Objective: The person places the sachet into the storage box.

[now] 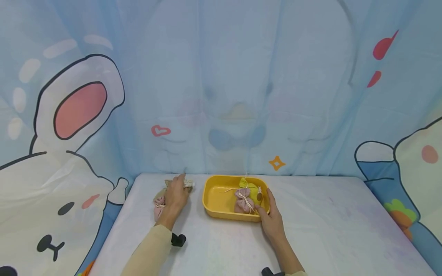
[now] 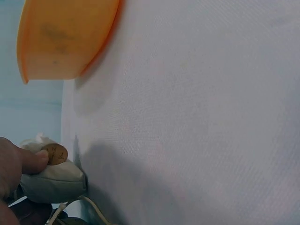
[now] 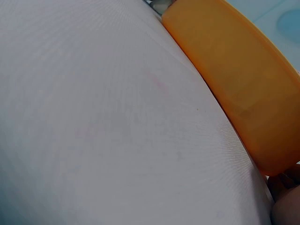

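Observation:
My left hand (image 1: pixel 177 195) is at the table's back left, gripping a pale cloth drawstring pouch (image 2: pixel 55 185). In the left wrist view the thumb lies on the pouch by a round brown tag (image 2: pixel 57 153); the far fingers are hidden. Beside that hand, a pink pouch (image 1: pixel 159 202) lies partly covered. My right hand (image 1: pixel 273 220) holds the right end of a yellow tray (image 1: pixel 221 216), thumb at the front rim and fingers along the outside. Inside the tray's right side sit a mauve pouch (image 1: pixel 244 200) tied with cord and a yellow-green pouch (image 1: pixel 253 190).
A white cloth covers the table (image 1: pixel 324 226). Behind it hangs a light-blue curtain (image 1: pixel 238 69) with cartoon prints, close to the table's back edge. Black wrist mounts (image 1: pixel 178 240) show near both wrists.

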{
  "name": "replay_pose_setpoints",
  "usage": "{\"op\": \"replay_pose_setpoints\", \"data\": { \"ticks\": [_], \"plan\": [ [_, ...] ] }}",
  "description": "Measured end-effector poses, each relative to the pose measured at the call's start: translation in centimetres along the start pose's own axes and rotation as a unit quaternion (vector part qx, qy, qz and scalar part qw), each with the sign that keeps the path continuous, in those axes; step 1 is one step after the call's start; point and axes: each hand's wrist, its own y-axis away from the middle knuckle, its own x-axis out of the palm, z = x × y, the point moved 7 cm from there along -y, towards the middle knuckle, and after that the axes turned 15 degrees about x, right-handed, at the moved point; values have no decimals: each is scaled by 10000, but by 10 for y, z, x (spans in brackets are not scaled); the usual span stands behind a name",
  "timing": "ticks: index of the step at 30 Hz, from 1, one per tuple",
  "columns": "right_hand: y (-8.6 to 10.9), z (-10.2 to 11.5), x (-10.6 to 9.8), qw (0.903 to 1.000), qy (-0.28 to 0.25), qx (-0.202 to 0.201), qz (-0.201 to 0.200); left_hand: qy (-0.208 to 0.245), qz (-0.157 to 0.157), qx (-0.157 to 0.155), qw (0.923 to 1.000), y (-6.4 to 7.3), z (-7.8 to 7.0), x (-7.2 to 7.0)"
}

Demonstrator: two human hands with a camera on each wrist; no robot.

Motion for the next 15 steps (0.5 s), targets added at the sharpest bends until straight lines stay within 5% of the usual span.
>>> {"op": "replay_pose_setpoints", "data": {
  "ticks": [15],
  "plan": [
    [0, 0, -1, 10000, -36, 10, 28, -14, -206, 164, 9997, -8, -15, -9]
  ]
}}
